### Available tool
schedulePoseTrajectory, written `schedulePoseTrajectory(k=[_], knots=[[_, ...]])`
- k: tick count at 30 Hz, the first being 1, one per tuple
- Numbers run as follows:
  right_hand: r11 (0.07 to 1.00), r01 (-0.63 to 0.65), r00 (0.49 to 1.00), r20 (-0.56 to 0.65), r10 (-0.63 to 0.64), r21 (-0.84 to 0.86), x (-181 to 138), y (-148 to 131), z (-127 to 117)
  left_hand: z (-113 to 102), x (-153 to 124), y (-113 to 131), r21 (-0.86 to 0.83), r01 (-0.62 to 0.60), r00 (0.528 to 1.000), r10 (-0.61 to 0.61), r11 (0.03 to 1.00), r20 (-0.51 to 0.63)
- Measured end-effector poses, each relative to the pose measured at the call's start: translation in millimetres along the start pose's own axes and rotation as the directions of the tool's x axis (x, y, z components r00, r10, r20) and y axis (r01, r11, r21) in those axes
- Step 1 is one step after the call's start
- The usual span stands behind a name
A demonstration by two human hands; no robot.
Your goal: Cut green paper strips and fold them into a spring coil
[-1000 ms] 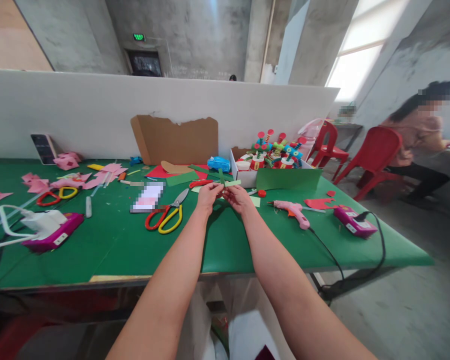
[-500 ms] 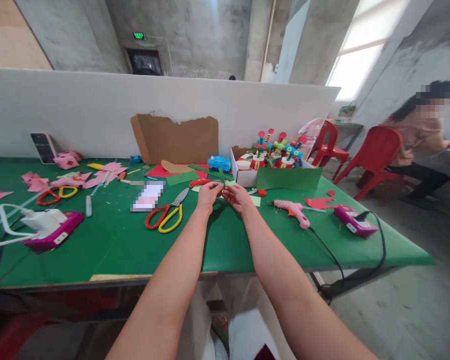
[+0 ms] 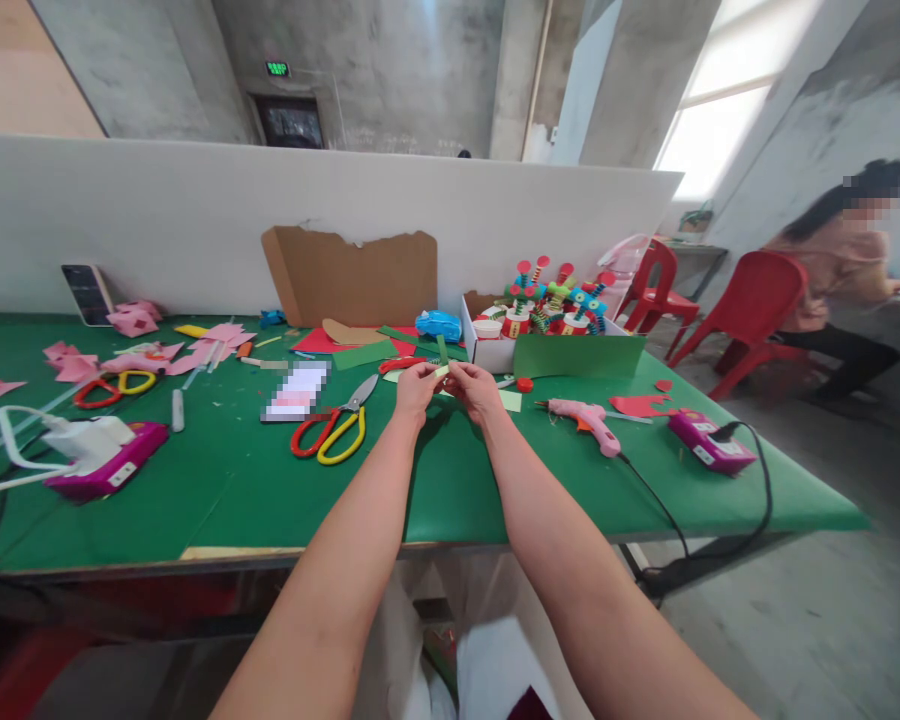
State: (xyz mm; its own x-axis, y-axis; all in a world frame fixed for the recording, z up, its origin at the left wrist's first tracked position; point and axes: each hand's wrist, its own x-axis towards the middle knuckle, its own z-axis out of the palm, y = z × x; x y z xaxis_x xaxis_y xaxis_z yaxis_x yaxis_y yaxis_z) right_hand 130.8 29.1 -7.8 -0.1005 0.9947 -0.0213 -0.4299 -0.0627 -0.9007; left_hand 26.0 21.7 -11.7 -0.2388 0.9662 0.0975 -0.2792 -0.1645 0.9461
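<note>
Above the middle of the table, my left hand (image 3: 418, 392) and my right hand (image 3: 474, 392) meet, fingertips pinched on folded paper strips. A dark green strip (image 3: 442, 349) stands up between them. Crossing its lower end is a light green strip (image 3: 442, 371), with the rest hidden by my fingers. Left of my left hand lie large scissors (image 3: 337, 425) with one red and one yellow handle, blades apart. Beyond the hands, red-handled scissors (image 3: 397, 366) lie partly covered. To the right rests a pink glue gun (image 3: 586, 424) on its cord.
A white box (image 3: 493, 353) holds several paper-strip figures with red cups. A green sheet (image 3: 577, 356) leans on it. Purple power strips (image 3: 112, 462) lie at both sides. Further left are a phone (image 3: 297, 391) and pink paper pieces (image 3: 135, 318). A person sits far right on a red chair (image 3: 750, 310).
The light green strip's end stuck out over my right hand before; now my right fingers cover that place and the light green shows between the fingertips.
</note>
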Motion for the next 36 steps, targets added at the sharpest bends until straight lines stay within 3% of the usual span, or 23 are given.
schedulePoseTrajectory(k=[10,17,20,23,27,36], knots=[[0.983,0.147,0.986,-0.058,-0.154,-0.109,4.6,4.0,0.1,-0.2,0.7,-2.2,0.021,0.015,1.0,-0.014,1.0,-0.013],[0.959,0.253,0.946,-0.175,-0.274,-0.13,6.4,4.8,0.5,2.0,-4.2,-0.7,-0.013,0.015,0.989,-0.013,1.0,0.145],[0.969,0.233,0.959,-0.144,-0.243,-0.082,4.0,4.1,3.0,1.8,-3.9,-0.9,-0.011,0.024,0.995,-0.022,1.0,0.093],[0.991,0.137,0.988,-0.074,-0.136,-0.003,0.6,1.6,5.9,-0.5,-1.6,-1.1,-0.066,0.048,0.999,-0.048,0.997,0.011],[0.997,0.019,1.0,-0.015,-0.018,0.072,-1.7,-2.8,5.9,-2.3,0.0,-0.5,-0.111,0.055,0.998,-0.056,0.992,-0.008],[0.996,0.079,0.997,-0.007,-0.079,-0.034,2.0,0.2,-2.1,-1.6,-1.3,0.7,0.003,-0.028,0.999,0.028,1.0,-0.019]])
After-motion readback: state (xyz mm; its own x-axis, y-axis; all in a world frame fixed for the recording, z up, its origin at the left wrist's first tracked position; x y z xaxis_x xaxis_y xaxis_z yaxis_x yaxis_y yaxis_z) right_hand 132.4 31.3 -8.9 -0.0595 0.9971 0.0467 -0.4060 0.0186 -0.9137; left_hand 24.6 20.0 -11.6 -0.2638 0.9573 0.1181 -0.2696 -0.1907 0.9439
